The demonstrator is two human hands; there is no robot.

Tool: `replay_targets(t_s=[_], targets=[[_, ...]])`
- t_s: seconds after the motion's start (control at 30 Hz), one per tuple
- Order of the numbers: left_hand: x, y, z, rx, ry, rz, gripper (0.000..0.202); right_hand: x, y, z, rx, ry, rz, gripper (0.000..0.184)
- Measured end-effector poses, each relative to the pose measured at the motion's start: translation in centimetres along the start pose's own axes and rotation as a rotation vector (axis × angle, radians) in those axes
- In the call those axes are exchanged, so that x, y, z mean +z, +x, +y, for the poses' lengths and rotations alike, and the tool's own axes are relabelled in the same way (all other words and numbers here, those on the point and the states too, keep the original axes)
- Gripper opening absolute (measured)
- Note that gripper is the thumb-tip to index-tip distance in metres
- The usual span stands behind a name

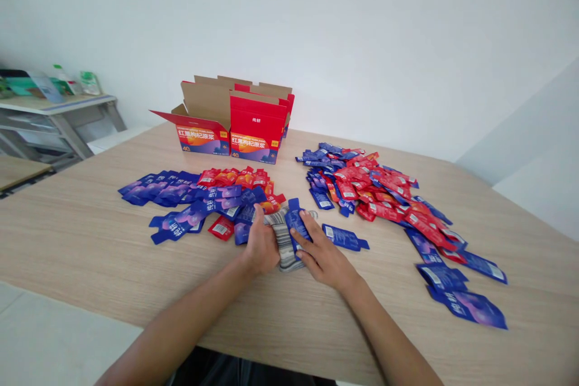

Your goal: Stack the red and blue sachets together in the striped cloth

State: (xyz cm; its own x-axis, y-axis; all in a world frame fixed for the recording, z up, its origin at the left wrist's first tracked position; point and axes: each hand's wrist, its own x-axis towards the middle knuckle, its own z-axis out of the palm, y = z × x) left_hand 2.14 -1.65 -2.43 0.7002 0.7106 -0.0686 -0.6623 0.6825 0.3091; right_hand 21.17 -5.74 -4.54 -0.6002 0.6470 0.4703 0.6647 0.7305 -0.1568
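Note:
My left hand (261, 246) and my right hand (322, 255) both grip a stack of sachets (286, 238) standing on edge on the wooden table (90, 241), with a blue sachet facing my right hand. My left hand's fingers curl round the stack's left side. My right hand's fingers press on its right side and top. A pile of blue and red sachets (199, 199) lies just left of the stack. A single blue sachet (346, 237) lies just right of my right hand.
A larger heap of red and blue sachets (375, 193) spreads across the right of the table, trailing to blue ones (465, 304) near the front right. Two open red cartons (235, 123) stand at the back. A shelf with items (54, 96) is far left.

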Motion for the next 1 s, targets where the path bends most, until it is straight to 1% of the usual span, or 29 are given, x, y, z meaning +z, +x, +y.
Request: replay_targets(t_s=[0.13, 0.23, 0.3, 0.4, 0.57, 0.63, 0.7, 0.73, 0.83, 0.87, 0.9, 1.0], targets=[[0.7, -0.6, 1.5, 0.081, -0.011, 0.000, 0.095, 0.0, 0.2, -0.7, -0.070, -0.050, -0.006, 0.062], [0.9, -0.8, 1.7, 0.117, -0.008, 0.003, 0.091, 0.6, 0.3, -1.1, -0.076, -0.111, 0.040, 0.069], [0.8, -0.8, 1.2, 0.105, -0.002, 0.008, 0.090, 1.1, 0.2, -1.2, -0.067, -0.146, 0.075, 0.074], [0.6, -0.6, 0.2, 0.045, 0.017, 0.000, 0.088, 1.6, 0.2, -1.2, -0.054, -0.176, 0.116, 0.078], [0.6, -0.7, -0.7, -0.033, 0.067, -0.001, 0.090, 1.6, 0.2, -1.3, 0.004, -0.147, 0.126, 0.075], [0.4, -0.7, -1.1, -0.047, 0.068, -0.022, 0.092, 1.6, 0.1, -1.3, 0.041, -0.107, 0.133, 0.072], [0.0, -0.7, -1.8, -0.049, 0.071, -0.049, 0.090, 1.4, 0.0, -1.1, 0.040, -0.070, 0.121, 0.070], [-0.2, -0.7, -2.2, -0.043, 0.075, -0.059, 0.089, 1.4, 0.0, -0.9, 0.021, -0.061, 0.111, 0.075], [-0.4, -0.7, -3.0, -0.010, 0.073, -0.058, 0.091, 1.1, 0.0, -0.5, -0.027, -0.093, 0.092, 0.111], [-0.3, -0.7, -3.0, 0.000, 0.059, -0.048, 0.094, 1.0, 0.1, -0.5, -0.029, -0.113, 0.093, 0.117], [-0.3, -0.8, -2.8, 0.008, 0.039, -0.033, 0.097, 1.0, 0.1, -0.5, -0.030, -0.132, 0.094, 0.116], [0.1, -0.9, -1.3, 0.048, -0.035, 0.026, 0.104, 0.8, 0.3, -1.1, -0.089, -0.154, 0.088, 0.100]])
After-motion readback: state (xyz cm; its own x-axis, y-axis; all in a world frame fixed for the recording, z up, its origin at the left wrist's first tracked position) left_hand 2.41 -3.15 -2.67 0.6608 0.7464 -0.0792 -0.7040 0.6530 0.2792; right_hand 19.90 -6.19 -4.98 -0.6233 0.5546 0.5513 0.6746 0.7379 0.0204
